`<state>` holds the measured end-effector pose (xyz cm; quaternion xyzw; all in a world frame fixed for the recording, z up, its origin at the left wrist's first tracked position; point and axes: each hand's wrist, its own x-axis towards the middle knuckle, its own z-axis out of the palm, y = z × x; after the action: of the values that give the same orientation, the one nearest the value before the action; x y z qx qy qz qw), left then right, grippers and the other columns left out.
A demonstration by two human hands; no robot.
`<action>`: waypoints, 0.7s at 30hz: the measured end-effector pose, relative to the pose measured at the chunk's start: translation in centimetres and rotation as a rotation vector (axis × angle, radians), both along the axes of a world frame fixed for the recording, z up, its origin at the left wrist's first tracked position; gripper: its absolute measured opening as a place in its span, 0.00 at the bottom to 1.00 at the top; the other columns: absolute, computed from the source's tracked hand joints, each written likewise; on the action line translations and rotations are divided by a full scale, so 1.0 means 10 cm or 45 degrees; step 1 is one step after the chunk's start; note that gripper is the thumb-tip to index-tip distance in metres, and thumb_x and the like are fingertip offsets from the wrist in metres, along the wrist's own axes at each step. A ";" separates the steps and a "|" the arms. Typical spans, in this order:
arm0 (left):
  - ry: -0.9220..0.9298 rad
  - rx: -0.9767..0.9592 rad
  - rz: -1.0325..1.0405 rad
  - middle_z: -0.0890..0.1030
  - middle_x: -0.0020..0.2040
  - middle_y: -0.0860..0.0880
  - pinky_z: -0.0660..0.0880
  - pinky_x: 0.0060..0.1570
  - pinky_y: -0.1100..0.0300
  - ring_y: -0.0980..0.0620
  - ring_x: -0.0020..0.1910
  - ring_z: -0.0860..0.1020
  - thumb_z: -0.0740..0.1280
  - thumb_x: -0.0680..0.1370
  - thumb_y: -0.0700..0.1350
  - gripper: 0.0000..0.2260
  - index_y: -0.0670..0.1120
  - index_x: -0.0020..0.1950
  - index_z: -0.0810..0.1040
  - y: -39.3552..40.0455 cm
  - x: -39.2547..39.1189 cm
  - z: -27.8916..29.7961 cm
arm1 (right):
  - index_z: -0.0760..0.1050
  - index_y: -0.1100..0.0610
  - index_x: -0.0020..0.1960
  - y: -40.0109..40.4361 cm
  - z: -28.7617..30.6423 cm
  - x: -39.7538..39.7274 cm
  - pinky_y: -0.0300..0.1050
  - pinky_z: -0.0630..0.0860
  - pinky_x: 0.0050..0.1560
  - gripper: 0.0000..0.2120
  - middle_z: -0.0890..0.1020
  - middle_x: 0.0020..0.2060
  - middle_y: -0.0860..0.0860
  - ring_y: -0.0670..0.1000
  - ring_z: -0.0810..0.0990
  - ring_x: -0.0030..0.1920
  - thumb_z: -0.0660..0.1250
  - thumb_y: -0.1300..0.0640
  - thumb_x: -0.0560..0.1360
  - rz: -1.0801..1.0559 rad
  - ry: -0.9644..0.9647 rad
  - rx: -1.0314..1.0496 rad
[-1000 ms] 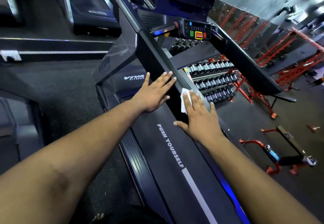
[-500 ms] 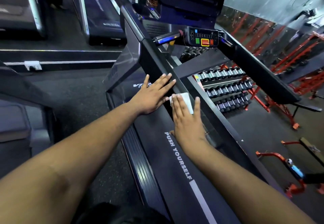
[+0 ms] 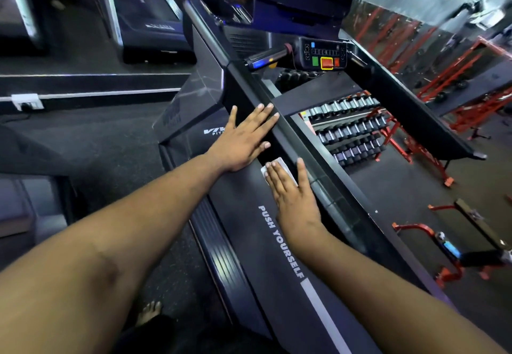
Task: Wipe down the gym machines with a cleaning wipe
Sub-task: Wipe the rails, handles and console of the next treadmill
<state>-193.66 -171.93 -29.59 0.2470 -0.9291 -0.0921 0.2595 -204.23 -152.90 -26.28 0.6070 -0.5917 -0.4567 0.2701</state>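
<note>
At the frame's centre the right hand (image 3: 293, 195) presses a white wipe (image 3: 279, 166) flat-fingered on the treadmill (image 3: 249, 215) while the left hand (image 3: 243, 139) braces with fingers spread, so wiping is underway, likely needing another stroke next.

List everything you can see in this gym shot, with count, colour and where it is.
treadmill: one, black, centre, lettered PUSH YOURSELF
control panel: one, black with green and red buttons, top centre
cleaning wipe: one, white, on the treadmill's side panel
dumbbell rack: one, chrome and black weights, right of centre
red frames: several, far right
second treadmill: one, dark, top left
left hand: flat on the treadmill
right hand: pressing the wipe
</note>
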 end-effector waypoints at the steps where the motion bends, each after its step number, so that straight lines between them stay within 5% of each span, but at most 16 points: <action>1: -0.010 -0.022 -0.016 0.45 0.84 0.50 0.40 0.76 0.31 0.51 0.83 0.44 0.55 0.86 0.54 0.30 0.50 0.84 0.47 -0.04 0.01 -0.01 | 0.27 0.66 0.77 0.01 0.03 -0.02 0.81 0.29 0.66 0.43 0.27 0.77 0.62 0.63 0.23 0.75 0.47 0.37 0.83 -0.003 -0.027 -0.018; 5: -0.017 -0.076 -0.062 0.46 0.84 0.49 0.42 0.76 0.30 0.50 0.83 0.45 0.53 0.85 0.56 0.29 0.50 0.84 0.47 -0.15 0.01 -0.05 | 0.30 0.63 0.79 0.41 0.21 -0.11 0.79 0.35 0.70 0.46 0.27 0.77 0.59 0.58 0.23 0.76 0.50 0.33 0.82 -0.111 -0.275 -0.164; 9: -0.004 -0.130 -0.092 0.47 0.84 0.48 0.43 0.75 0.29 0.49 0.83 0.46 0.51 0.85 0.57 0.29 0.49 0.84 0.48 -0.19 -0.01 -0.07 | 0.41 0.58 0.83 0.40 0.32 -0.10 0.76 0.46 0.73 0.50 0.40 0.82 0.56 0.56 0.41 0.82 0.58 0.30 0.76 -0.215 -0.638 -0.364; 11: -0.013 -0.141 -0.128 0.47 0.84 0.48 0.42 0.75 0.29 0.50 0.83 0.45 0.51 0.85 0.58 0.30 0.49 0.84 0.48 -0.22 -0.04 -0.04 | 0.39 0.56 0.83 0.08 0.35 -0.12 0.74 0.49 0.74 0.52 0.42 0.82 0.55 0.55 0.45 0.82 0.59 0.28 0.75 -0.239 -0.761 -0.429; 16: -0.015 -0.169 -0.159 0.49 0.84 0.48 0.41 0.74 0.28 0.50 0.83 0.46 0.49 0.84 0.63 0.32 0.50 0.84 0.49 -0.31 -0.01 0.03 | 0.32 0.54 0.81 -0.51 0.46 -0.15 0.71 0.50 0.76 0.52 0.42 0.82 0.54 0.54 0.47 0.82 0.60 0.30 0.76 -0.284 -0.853 -0.466; 21: -0.029 -0.189 -0.151 0.49 0.84 0.48 0.40 0.74 0.27 0.50 0.83 0.46 0.49 0.83 0.65 0.33 0.50 0.84 0.50 -0.39 0.00 0.02 | 0.37 0.55 0.83 0.26 0.43 -0.22 0.72 0.53 0.74 0.53 0.47 0.83 0.54 0.54 0.51 0.82 0.63 0.31 0.74 -0.250 -0.824 -0.496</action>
<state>-193.64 -175.86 -29.42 0.1725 -0.9492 -0.0353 0.2606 -206.47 -150.33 -21.97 0.5975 -0.7772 -0.1445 0.1345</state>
